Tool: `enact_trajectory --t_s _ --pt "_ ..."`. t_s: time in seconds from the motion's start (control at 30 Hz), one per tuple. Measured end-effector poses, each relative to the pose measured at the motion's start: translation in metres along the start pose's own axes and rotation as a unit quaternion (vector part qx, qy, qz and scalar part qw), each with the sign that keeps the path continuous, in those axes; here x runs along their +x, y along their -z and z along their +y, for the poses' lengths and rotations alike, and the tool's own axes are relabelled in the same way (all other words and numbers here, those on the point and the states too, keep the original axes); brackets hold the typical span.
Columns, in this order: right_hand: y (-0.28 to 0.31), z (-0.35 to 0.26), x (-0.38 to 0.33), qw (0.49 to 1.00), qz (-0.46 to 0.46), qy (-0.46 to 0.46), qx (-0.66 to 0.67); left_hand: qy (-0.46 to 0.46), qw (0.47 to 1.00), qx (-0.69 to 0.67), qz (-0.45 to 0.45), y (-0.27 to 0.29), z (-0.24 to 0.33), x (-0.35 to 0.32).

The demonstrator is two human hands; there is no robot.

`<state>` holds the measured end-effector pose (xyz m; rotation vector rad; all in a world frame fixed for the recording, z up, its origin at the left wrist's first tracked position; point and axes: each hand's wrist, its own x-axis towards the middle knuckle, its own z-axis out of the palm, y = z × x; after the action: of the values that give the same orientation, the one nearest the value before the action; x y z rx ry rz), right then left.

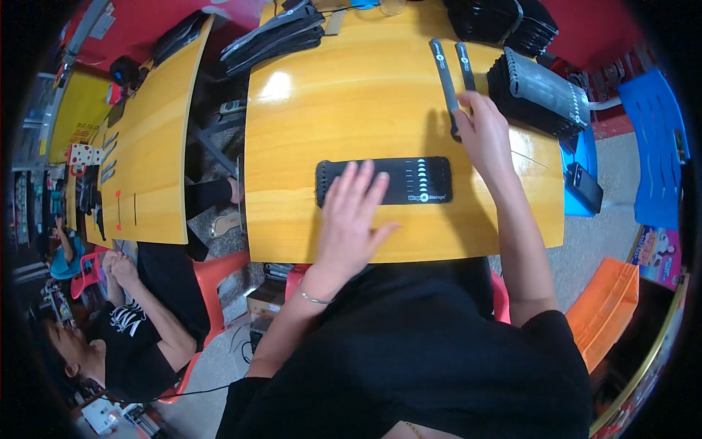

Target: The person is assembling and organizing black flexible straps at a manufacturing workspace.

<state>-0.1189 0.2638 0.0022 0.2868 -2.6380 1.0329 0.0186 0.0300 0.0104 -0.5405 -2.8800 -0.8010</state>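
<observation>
Head view: you pin the flat black pouch [384, 181] mid-table with your left hand [351, 219], fingers spread flat.
Your right hand [482, 135] closes on a grey strap [446, 80]; next, likely bring it accurately onto the pouch.

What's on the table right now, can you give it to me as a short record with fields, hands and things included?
surface: yellow wooden table
left hand: flat, fingers spread, pressing on a black fabric mat
right hand: on the near end of a black strap
beside it: second black strap
right edge: stack of black mats
far edge: more black stacks
nearby: seated person at the left
</observation>
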Motion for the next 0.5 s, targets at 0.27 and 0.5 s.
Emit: enact_trajectory --t_s 0.27,0.5 --pt "-0.035 -0.003 0.049 0.974 -0.121 -0.118 -0.147 -0.031 0.996 0.049 -0.066 -0.024 0.010 0.011" --pt "-0.019 -0.037 0.042 0.993 -0.120 0.001 0.018 0.005 0.991 -0.132 0.024 -0.025 0.006 0.012"
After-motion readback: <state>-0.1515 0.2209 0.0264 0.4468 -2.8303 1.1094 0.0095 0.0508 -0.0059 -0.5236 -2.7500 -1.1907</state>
